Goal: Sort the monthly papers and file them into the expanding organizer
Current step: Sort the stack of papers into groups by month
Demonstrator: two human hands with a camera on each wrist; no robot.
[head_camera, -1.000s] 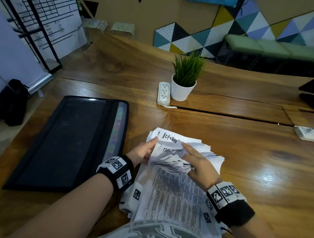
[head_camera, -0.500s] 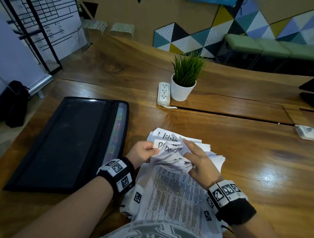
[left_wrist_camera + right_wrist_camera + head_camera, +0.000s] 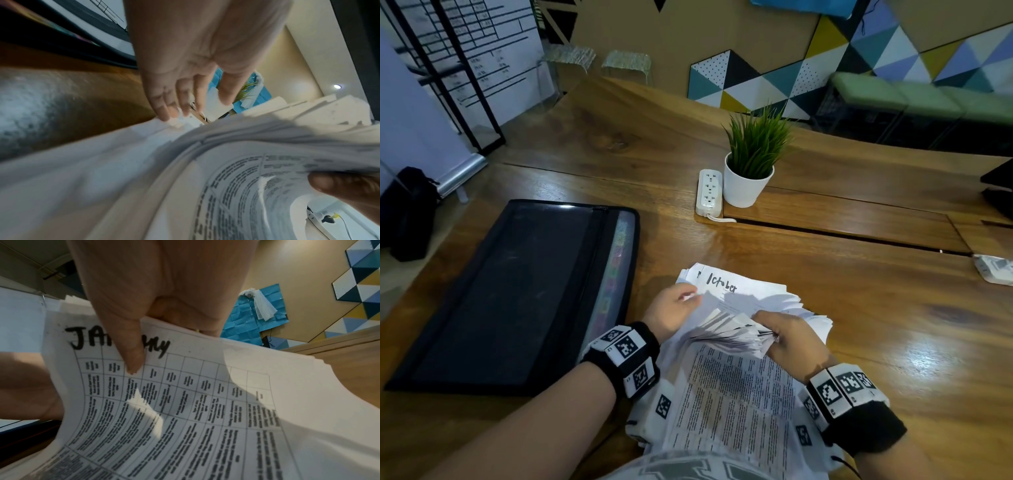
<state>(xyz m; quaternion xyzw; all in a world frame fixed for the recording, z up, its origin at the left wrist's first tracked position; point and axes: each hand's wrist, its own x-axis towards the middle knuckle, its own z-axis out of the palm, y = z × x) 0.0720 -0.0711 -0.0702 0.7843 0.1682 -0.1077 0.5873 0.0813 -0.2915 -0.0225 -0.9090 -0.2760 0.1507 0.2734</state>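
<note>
Together, the right hand (image 3: 792,337) pinched a curled bundle of the papers (image 3: 736,329) while the left hand (image 3: 671,310), fingers loosely extended, touched their far corner on the table (image 3: 876,308).

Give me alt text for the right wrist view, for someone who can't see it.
The right hand pinches the top edge of a curled printed sheet, its thumb covering the middle of a handwritten black heading that starts "JA" and ends "ny". Below the heading is a grid of small blurred text. More paper edges show behind, against a tan wall with blue paper on it.
</note>
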